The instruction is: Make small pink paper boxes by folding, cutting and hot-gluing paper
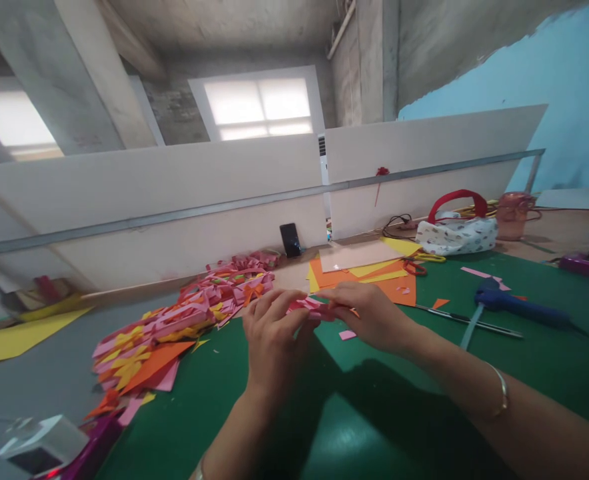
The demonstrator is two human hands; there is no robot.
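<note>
Both hands meet above the green tabletop (354, 427), closed on one small pink folded piece (309, 307) that looks like paper or felt. My left hand (277, 330) curls its fingers round the left end. Thumb and fingers of my right hand (367, 313) pinch the right end; the fingers hide much of the piece. Just below my right hand lies a small pink scrap (347, 335). To the left is a long heap of pink, yellow and orange cut pieces (174, 320). Beyond the hands, orange sheets (394, 291) lie under a pale board (357, 255).
A blue glue gun (529, 307) and a pen (474, 322) lie at right. Behind them are red-handled scissors (415, 268), a patterned bag (457, 236) and a pink bottle (512, 217). A phone (290, 240) leans at the back. A white plug adapter (44, 445) sits front left.
</note>
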